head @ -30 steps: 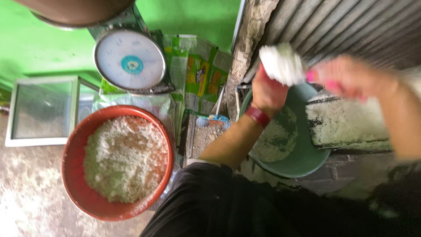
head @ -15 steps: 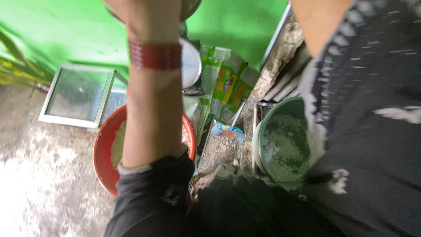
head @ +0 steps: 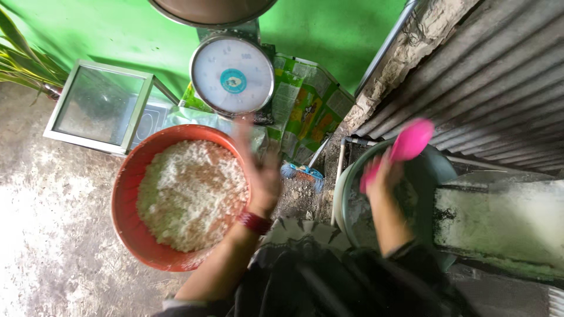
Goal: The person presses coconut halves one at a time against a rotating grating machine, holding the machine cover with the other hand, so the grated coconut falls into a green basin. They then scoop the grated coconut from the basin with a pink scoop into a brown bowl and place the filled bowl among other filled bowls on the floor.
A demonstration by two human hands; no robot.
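The red basin full of coarse white meal sits on the concrete floor. Behind the basin stands a dial scale, with a glass box beside it. To the right of the basin is a green bucket. The left hand hovers blurred over the basin's right rim, fingers spread, holding nothing. The right hand grips a pink scoop over the bucket.

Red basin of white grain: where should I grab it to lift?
Probably by the rim, from above, at two opposite sides. The red basin is wide, round and heaped with white grain; the left hand hovers over its right rim.
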